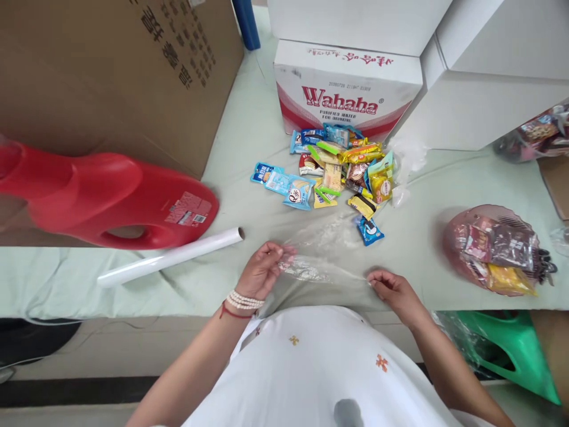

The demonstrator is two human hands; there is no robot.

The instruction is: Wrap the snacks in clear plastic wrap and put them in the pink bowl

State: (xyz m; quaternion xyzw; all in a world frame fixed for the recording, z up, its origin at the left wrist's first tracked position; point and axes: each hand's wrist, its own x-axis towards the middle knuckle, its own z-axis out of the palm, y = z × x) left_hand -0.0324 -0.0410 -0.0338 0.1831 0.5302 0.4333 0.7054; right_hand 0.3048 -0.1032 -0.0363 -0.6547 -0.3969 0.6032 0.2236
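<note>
A clear plastic bag (pixel 326 243) is stretched between my two hands, just above the table's front edge. My left hand (pixel 260 271), with a beaded bracelet at the wrist, is closed on one side of it. At the opposite corner, my right hand (pixel 391 290) pinches the film between thumb and fingers. Beyond the bag lies a loose pile of small wrapped snacks (pixel 331 175) in blue, yellow and green packaging. One blue packet (pixel 370 230) rests nearest the bag.
Left are a red jug (pixel 146 201), a white roll (pixel 173 256) and a large cardboard box (pixel 111 89). Behind the snacks stands a Wahaha carton (pixel 347 95) by other white boxes (pixel 480 101). A pink basket (pixel 462 231) of packets sits right, above a green stool (pixel 511 350).
</note>
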